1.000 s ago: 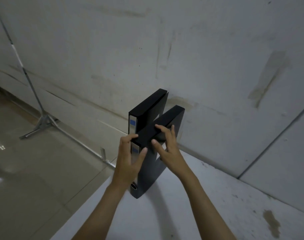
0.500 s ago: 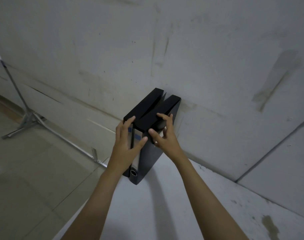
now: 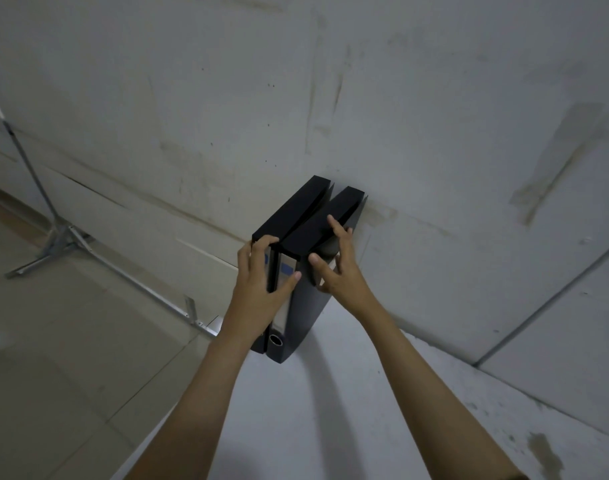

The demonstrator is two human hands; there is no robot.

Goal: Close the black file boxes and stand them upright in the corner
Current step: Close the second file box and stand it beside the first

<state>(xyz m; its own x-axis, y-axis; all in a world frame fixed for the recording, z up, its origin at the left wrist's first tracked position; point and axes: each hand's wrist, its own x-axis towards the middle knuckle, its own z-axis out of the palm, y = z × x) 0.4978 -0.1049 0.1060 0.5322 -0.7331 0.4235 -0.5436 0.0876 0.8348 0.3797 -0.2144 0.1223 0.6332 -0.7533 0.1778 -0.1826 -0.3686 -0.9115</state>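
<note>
Fingers (image 3: 258, 247) of left hand (image 3: 258, 289) wrapped over spines, thumb on near file box (image 3: 306, 296) label; right hand (image 3: 337, 271) fingers spread, pressing its side. Far file box (image 3: 289, 209) alongside, touching. Both upright on white table (image 3: 331, 410), long axes toward 1 o'clock, back ends at wall (image 3: 331, 98). Judgement: left hand nearer for final squaring.
</note>
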